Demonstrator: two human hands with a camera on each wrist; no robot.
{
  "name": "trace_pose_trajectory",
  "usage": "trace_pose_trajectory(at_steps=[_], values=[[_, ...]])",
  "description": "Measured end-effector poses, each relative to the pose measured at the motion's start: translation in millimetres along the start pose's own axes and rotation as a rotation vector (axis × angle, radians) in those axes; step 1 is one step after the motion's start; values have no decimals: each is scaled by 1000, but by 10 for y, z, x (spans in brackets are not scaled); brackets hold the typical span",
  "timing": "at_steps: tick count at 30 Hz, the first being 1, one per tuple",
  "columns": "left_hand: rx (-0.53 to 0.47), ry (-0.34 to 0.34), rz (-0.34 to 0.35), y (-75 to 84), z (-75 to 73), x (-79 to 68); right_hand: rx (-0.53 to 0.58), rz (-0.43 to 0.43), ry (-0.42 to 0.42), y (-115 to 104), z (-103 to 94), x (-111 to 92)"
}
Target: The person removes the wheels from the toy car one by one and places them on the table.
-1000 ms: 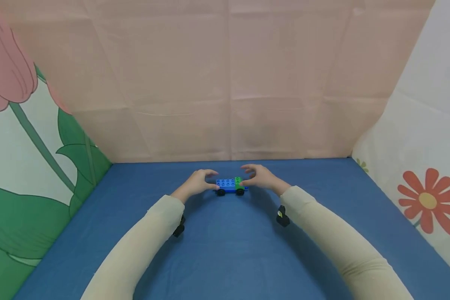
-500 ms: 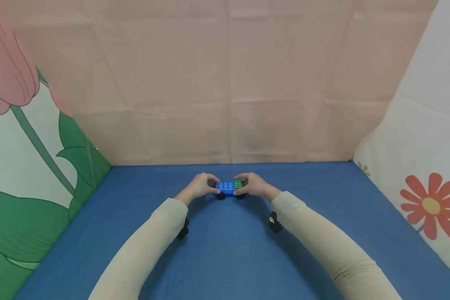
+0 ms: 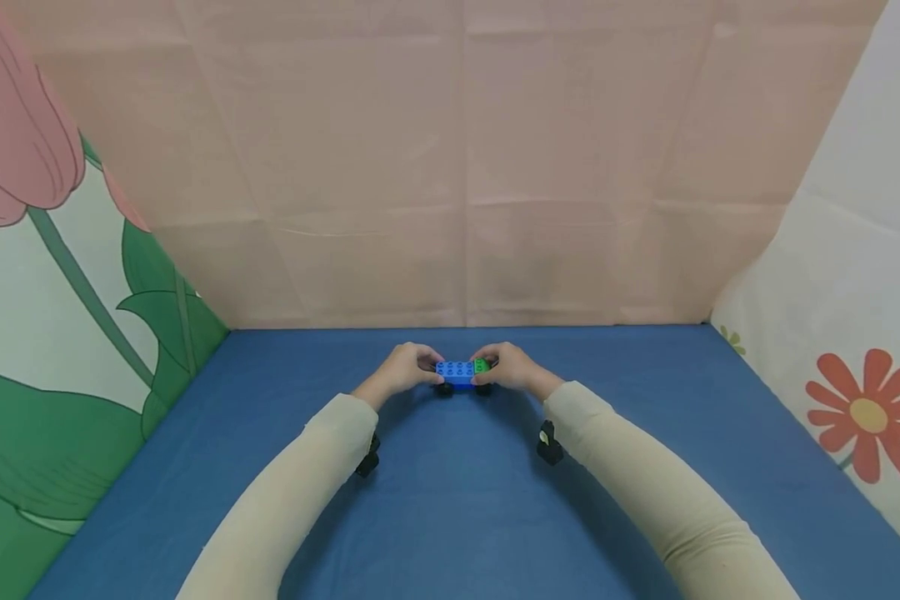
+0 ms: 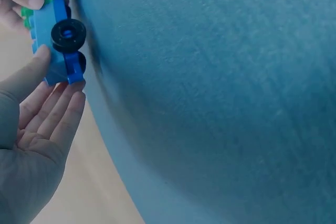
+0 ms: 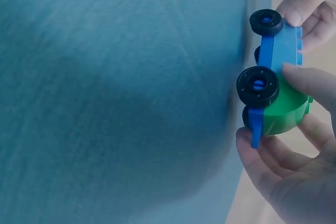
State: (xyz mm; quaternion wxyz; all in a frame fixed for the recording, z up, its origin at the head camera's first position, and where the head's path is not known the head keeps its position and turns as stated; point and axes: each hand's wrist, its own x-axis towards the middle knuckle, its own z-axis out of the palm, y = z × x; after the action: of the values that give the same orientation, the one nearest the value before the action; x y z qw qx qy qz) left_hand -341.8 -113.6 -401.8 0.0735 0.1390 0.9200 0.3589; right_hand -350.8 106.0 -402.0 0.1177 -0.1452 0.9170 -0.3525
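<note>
A toy car of building bricks (image 3: 455,373) stands near the back of the blue table, between both hands. Its blue studded brick (image 4: 46,24) sits on a blue base with black wheels (image 4: 68,35); a rounded green brick (image 5: 286,107) forms the right end. My left hand (image 3: 401,369) grips the blue end, thumb on the near side and fingers behind. At the green end my right hand (image 3: 512,369) grips the car, its thumb tip against the near side where green meets blue. The palms partly hide both ends in the head view.
Blue cloth covers the table (image 3: 450,508). Behind it hangs a plain beige curtain (image 3: 457,208). A tulip-patterned panel (image 3: 52,333) closes the left side, and a white panel with a red flower (image 3: 866,417) the right. Dark wrist cameras (image 3: 549,443) hang under the sleeves.
A second ago the right hand was held with fingers spread near the green end; it has moved left and gripped it. The left hand has closed in on the blue end. The car stays in place.
</note>
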Motion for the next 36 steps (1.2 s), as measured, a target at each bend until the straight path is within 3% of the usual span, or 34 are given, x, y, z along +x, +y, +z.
trace_pose_trajectory(at_steps=[13,36], values=[[-48,7,56,140,-182,12,73,-48,12,-65,-207,12],[-72,24,115,460,-526,-120,106,-171,29,-382,-566,-232]])
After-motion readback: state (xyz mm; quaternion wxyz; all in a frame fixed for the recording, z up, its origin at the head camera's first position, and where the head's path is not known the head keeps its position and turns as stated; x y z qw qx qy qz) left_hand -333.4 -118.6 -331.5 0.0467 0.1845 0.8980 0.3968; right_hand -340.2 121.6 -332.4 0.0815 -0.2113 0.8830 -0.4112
